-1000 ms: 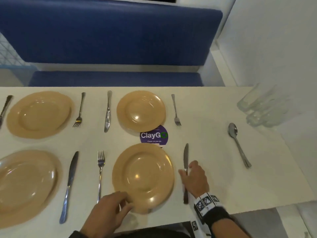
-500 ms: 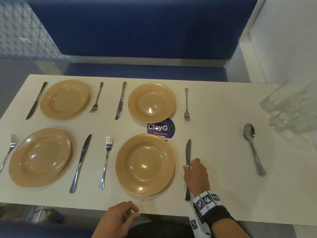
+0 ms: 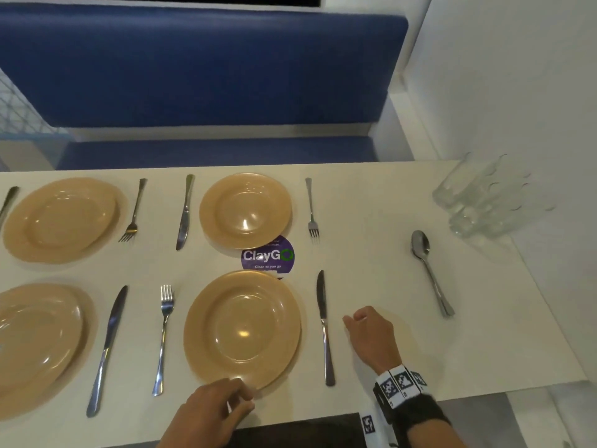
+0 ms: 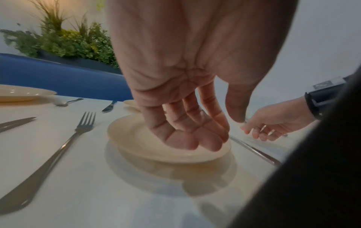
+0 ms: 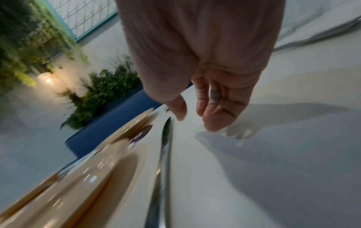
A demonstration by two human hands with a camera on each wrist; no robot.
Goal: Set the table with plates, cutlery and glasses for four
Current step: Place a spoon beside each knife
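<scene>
Left hand (image 3: 210, 412) loose and holding nothing, fingertips (image 4: 195, 143) at near rim of plate (image 3: 242, 328); right hand (image 3: 371, 337) relaxed, empty, just right of knife (image 3: 324, 328).

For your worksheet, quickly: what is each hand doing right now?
Left hand: open, fingertips at the near plate rim.
Right hand: open, holding nothing, beside the knife.

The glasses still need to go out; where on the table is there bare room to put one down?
Barest is the stretch between the near knife, the spoon and the table edge, though the right hand hovers there. Also free: from the far fork to the stacked glasses. Left of that, plates and cutlery crowd together.
</scene>
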